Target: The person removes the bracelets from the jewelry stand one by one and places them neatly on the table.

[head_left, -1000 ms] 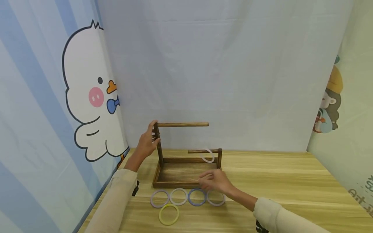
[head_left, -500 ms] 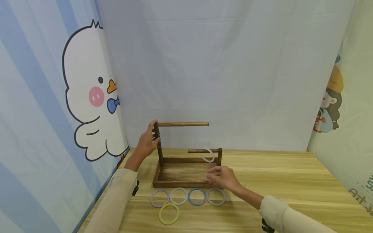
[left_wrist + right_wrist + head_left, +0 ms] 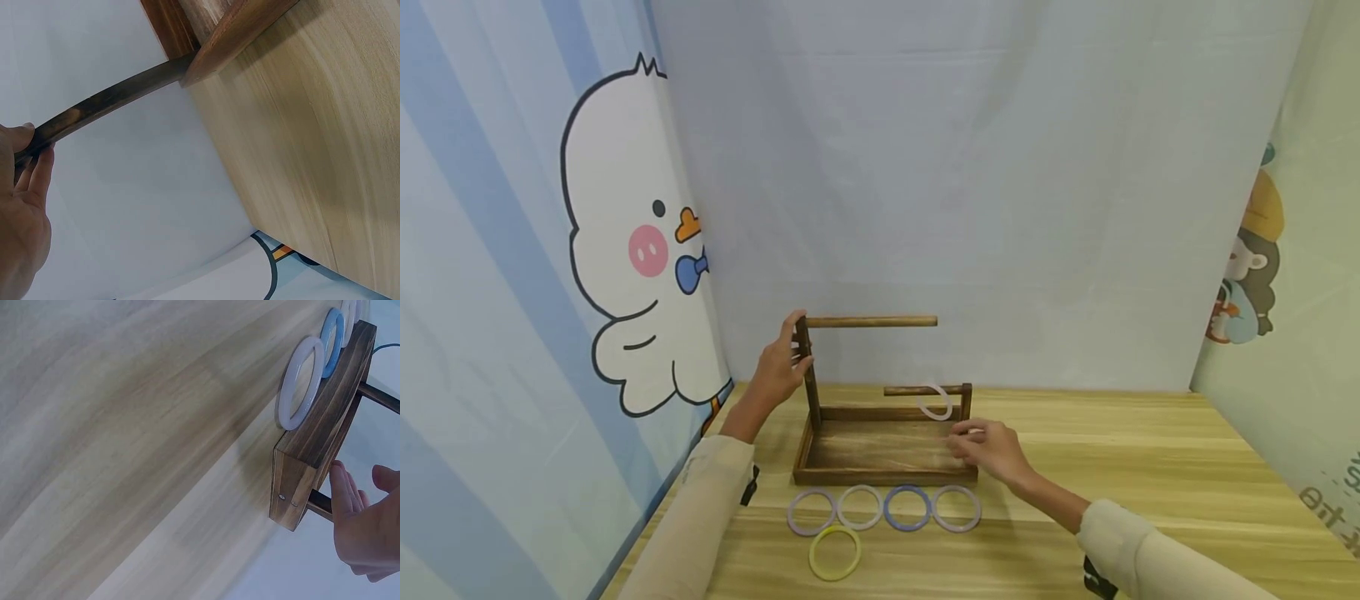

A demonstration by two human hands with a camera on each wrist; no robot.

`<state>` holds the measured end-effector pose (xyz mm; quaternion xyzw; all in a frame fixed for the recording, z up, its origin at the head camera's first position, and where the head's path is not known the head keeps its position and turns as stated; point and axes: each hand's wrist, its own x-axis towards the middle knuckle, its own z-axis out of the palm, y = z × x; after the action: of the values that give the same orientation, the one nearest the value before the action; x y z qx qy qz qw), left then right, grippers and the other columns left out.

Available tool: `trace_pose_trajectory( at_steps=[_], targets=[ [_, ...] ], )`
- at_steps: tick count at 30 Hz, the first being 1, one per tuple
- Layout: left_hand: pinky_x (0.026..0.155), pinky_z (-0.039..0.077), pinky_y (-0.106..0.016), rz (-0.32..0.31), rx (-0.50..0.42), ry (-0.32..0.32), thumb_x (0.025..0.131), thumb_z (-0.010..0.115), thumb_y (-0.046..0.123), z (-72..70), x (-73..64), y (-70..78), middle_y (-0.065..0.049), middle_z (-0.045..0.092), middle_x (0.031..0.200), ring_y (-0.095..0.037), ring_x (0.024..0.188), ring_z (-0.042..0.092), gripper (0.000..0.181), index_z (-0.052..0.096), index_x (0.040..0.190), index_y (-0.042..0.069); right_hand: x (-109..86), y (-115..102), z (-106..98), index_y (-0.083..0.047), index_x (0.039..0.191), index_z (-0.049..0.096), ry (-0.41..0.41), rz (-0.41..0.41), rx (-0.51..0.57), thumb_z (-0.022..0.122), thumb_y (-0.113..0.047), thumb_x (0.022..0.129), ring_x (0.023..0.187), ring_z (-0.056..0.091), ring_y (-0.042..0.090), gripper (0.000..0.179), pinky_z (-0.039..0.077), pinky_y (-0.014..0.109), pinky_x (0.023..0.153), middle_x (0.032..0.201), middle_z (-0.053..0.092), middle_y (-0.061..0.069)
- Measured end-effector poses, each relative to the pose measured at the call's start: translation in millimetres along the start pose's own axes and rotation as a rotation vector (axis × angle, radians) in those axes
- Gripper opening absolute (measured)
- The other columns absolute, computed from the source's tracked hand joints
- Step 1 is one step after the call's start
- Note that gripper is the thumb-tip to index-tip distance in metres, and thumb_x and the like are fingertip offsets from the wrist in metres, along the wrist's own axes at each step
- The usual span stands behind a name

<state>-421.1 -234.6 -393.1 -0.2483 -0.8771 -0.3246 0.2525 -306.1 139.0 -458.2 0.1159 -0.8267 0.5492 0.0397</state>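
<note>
At the left of a dark wooden rack (image 3: 887, 477), my left hand (image 3: 781, 367) grips the top of its tall post (image 3: 106, 100), thumb on one side and fingers on the other. A pale bangle (image 3: 951, 406) hangs on the rack's lower bar (image 3: 901, 391). My right hand (image 3: 992, 450), fingers loosely bent, is at the right end of the rack beside the short post (image 3: 320, 504); nothing shows in its grasp. In front of the rack lie a purple bangle (image 3: 789, 512), a white bangle (image 3: 861, 528), a blue bangle (image 3: 907, 529) and a pale lilac bangle (image 3: 956, 531) in a row.
A yellow bangle (image 3: 835, 577) lies nearer than the row, on the wood-grain table (image 3: 1120, 467). The rack's upper bar (image 3: 872, 322) juts rightward from the tall post and bears nothing. A pale curtain (image 3: 1000, 208) stands behind the table.
My right hand has moved rightward and slightly away from me, from over the rack's front edge to its right end. My left hand has stayed on the post.
</note>
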Motion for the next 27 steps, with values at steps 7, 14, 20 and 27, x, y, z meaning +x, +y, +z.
trace_pose_trajectory(
  at_steps=[7,14,20,27],
  targets=[
    [0.087,0.064,-0.048,0.002,-0.009,0.005,0.093,0.072,-0.009,-0.5,-2.0,-1.4,-0.027,0.067,0.117,-0.046,0.107,0.071,0.084,0.025,0.159,0.011,6.0,-3.4,0.5,0.011,0.127,0.065,0.027,0.010,0.038,0.072,-0.012,0.099,0.092,0.077,0.038,0.037,0.066,0.047,0.082,0.106,0.075,0.027],
    [0.087,0.064,-0.048,-0.005,-0.006,0.000,0.094,0.071,-0.008,-0.1,-2.7,-3.7,-0.027,0.067,0.118,-0.045,0.107,0.071,0.084,0.024,0.160,0.012,9.1,-5.3,4.4,0.012,0.129,0.063,0.048,0.005,0.058,0.072,-0.009,0.099,0.091,0.077,0.038,0.038,0.066,0.041,0.079,0.110,0.074,0.028],
    [0.087,0.064,-0.048,-0.005,0.004,0.004,0.093,0.072,-0.008,0.3,-1.2,-3.6,-0.028,0.065,0.117,-0.045,0.107,0.071,0.083,0.025,0.159,0.010,11.5,-6.1,6.0,0.012,0.130,0.063,0.051,-0.033,0.052,0.071,-0.008,0.099,0.092,0.076,0.039,0.037,0.066,0.037,0.077,0.113,0.072,0.031],
    [0.089,0.064,-0.047,-0.028,0.007,-0.013,0.095,0.071,-0.006,0.2,-0.3,-2.6,-0.028,0.064,0.119,-0.044,0.109,0.070,0.084,0.023,0.160,0.015,14.3,-9.1,9.4,0.014,0.128,0.062,0.048,-0.074,0.054,0.067,-0.003,0.101,0.093,0.075,0.044,0.033,0.066,0.042,0.079,0.110,0.072,0.033]
  ],
)
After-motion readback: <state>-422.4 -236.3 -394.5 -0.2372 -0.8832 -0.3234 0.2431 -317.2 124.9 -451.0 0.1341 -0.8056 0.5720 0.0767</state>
